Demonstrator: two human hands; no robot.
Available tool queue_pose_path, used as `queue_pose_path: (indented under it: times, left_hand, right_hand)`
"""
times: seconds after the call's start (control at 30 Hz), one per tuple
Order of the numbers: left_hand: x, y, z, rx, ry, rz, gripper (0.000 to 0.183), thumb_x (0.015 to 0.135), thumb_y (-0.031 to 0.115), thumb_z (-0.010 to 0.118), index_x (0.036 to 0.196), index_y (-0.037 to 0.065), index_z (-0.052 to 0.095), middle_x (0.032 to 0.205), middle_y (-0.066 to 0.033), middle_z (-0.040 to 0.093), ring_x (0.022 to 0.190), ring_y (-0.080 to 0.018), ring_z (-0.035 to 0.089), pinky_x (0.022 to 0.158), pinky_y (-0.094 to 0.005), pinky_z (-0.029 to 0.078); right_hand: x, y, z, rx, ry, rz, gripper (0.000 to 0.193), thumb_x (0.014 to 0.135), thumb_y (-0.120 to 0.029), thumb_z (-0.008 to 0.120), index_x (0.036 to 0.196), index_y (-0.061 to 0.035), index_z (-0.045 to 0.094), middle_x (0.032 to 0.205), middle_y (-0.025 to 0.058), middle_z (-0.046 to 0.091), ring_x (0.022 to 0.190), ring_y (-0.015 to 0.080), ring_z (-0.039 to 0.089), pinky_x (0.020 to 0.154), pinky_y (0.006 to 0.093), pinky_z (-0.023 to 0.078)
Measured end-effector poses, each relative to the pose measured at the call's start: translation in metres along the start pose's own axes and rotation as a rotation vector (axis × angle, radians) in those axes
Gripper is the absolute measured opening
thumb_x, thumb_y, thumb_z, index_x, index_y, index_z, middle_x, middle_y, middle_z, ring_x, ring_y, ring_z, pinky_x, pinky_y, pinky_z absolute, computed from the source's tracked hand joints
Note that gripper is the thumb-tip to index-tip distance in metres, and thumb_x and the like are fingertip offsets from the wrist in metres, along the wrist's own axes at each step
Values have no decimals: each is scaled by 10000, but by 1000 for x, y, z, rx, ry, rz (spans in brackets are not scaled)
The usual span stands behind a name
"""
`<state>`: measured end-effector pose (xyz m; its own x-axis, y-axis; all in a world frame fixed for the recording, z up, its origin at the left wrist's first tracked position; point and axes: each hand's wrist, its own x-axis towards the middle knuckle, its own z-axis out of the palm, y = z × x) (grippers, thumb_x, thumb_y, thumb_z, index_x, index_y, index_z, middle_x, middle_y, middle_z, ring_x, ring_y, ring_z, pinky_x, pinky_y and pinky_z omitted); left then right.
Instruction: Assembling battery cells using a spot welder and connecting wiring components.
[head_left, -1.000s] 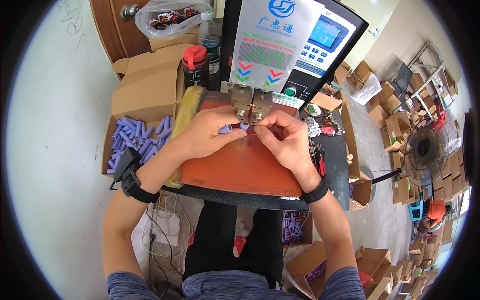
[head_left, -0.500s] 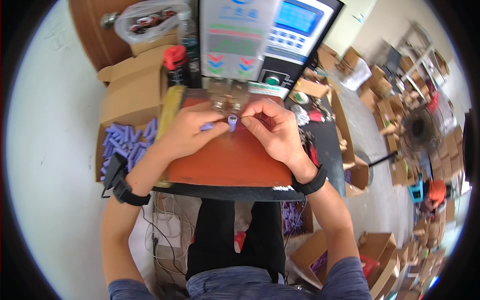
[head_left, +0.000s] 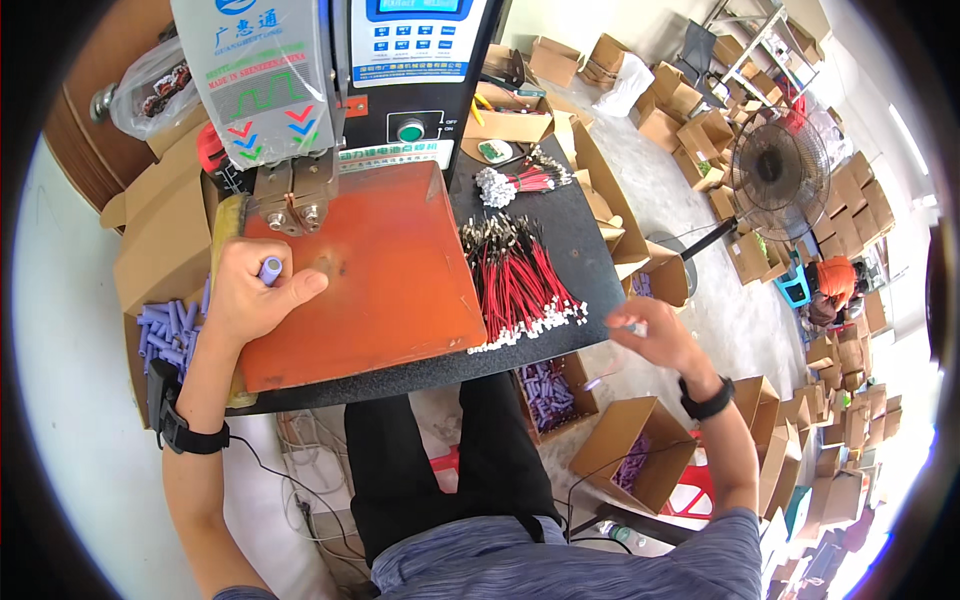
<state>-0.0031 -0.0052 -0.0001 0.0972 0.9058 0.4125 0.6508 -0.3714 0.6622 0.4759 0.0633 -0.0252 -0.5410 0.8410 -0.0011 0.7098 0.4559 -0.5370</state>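
My left hand is closed around a purple battery cell, one end of which pokes out above the thumb, over the left part of an orange-brown work mat. Two metal welding electrodes of a spot welder stand just beyond that hand. Off the table's right edge, my right hand hangs in the air with loosely curled fingers apart. Below it, a small purple cell with a thin wire shows blurred in mid-air, apart from the fingers. Beneath is a cardboard box with purple cells inside.
Bundles of red and black wire leads with white connectors lie right of the mat. A box of purple cells stands at the left, another box under the table. A standing fan and many cartons fill the right side.
My right hand has left the cell at the electrodes and moved right, past the table edge. My left hand has drawn back slightly, still with a purple cell. The view has turned right.
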Motion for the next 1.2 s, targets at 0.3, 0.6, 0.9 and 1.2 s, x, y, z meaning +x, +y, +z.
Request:
queue_pose_path:
  times: [0.3,0.6,0.9,1.2]
  left_hand:
    - [-1,0,0,-219,0,45,479,913,295,512,555,38,323,523,-14,302,507,-128,270,480,-302,226]
    - [1,4,1,-46,55,-9,331,856,236,637,651,-5,540,554,-25,409,514,-106,385,489,-287,286]
    - [1,10,-2,-81,104,136,198,739,136,778,874,10,707,712,-38,607,576,-98,505,516,-241,381]
    - [1,7,1,-148,78,184,213,740,117,768,908,5,698,765,-69,645,655,-159,590,590,-272,448]
  right_hand:
    - [100,17,60,-103,32,272,268,795,-288,678,765,-23,666,693,87,661,636,181,630,622,326,494]
    - [106,9,19,560,-187,485,191,834,-174,645,753,-4,608,742,90,656,657,152,640,552,255,509]
    - [98,13,13,545,-137,339,114,853,-63,564,925,24,579,769,67,614,687,136,627,623,273,550]
    - [103,22,40,-38,63,160,190,835,-72,515,898,-10,683,792,170,666,742,280,658,687,384,521]
